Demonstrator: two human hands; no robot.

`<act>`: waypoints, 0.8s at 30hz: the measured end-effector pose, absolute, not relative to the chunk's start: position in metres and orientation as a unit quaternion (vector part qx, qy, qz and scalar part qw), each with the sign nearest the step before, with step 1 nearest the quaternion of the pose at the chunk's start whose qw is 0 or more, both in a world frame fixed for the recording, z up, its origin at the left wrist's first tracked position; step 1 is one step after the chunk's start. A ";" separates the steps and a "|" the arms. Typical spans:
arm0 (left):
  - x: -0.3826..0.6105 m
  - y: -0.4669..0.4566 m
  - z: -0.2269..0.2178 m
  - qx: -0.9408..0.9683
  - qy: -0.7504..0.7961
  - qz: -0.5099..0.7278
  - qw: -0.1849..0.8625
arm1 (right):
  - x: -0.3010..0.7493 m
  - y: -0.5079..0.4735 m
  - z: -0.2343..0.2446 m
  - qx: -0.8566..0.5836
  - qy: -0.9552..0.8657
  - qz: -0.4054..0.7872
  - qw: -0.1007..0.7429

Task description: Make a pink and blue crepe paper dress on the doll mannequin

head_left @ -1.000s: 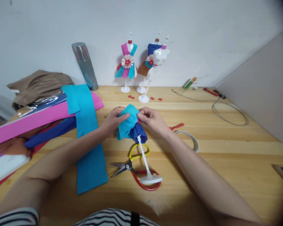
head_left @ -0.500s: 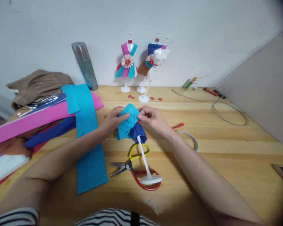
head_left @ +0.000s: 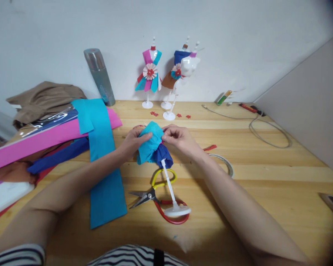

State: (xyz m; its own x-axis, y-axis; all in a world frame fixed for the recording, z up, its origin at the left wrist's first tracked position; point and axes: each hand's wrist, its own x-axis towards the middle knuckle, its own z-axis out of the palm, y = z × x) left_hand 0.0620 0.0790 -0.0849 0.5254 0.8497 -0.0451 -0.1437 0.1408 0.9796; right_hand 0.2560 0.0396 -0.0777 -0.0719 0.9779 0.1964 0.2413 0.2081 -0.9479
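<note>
A small mannequin lies tilted over the wooden table (head_left: 266, 177), its white stand (head_left: 173, 201) pointing toward me. A turquoise paper piece (head_left: 150, 142) is wrapped over a dark blue skirt (head_left: 163, 157) on it. My left hand (head_left: 133, 142) pinches the turquoise paper from the left. From the right, my right hand (head_left: 179, 138) grips the same paper at its top edge. Both hands are closed on it.
Scissors (head_left: 155, 192) with yellow and red handles lie under the stand. A long turquoise strip (head_left: 102, 162), pink and blue sheets (head_left: 44, 140) and brown cloth (head_left: 44, 99) sit left. Dressed mannequins (head_left: 151, 74), a steel flask (head_left: 98, 75), a tape roll (head_left: 224, 162) and a cable (head_left: 269, 133) lie behind.
Almost nothing differs: my hands and the wrapped mannequin have crept a little farther from me, still pinching the turquoise paper.
</note>
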 end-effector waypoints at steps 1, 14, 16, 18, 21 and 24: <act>0.062 0.079 -0.085 0.549 0.321 0.364 0.681 | 0.255 0.039 -0.080 -0.501 -0.617 0.386 0.468; 0.060 0.077 -0.084 0.546 0.324 0.359 0.684 | 0.250 0.038 -0.079 -0.472 -0.541 0.489 0.496; 0.059 0.078 -0.085 0.544 0.326 0.354 0.687 | 0.248 0.041 -0.082 -0.469 -0.532 0.495 0.502; 0.059 0.078 -0.085 0.546 0.329 0.352 0.685 | 0.247 0.043 -0.084 -0.474 -0.522 0.492 0.511; 0.059 0.078 -0.083 0.550 0.314 0.354 0.688 | 0.253 0.042 -0.077 -0.523 -0.528 0.437 0.508; 0.060 0.077 -0.080 0.540 0.305 0.352 0.701 | 0.268 0.031 -0.055 -0.596 -0.591 0.372 0.398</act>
State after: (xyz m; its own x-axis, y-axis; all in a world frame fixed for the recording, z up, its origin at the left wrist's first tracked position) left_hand 0.0597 0.0774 -0.0795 0.5660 0.8231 -0.0469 -0.1638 0.1681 0.9721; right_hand 0.2685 0.0305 -0.0554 0.0260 0.9993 0.0268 0.4078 0.0139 -0.9130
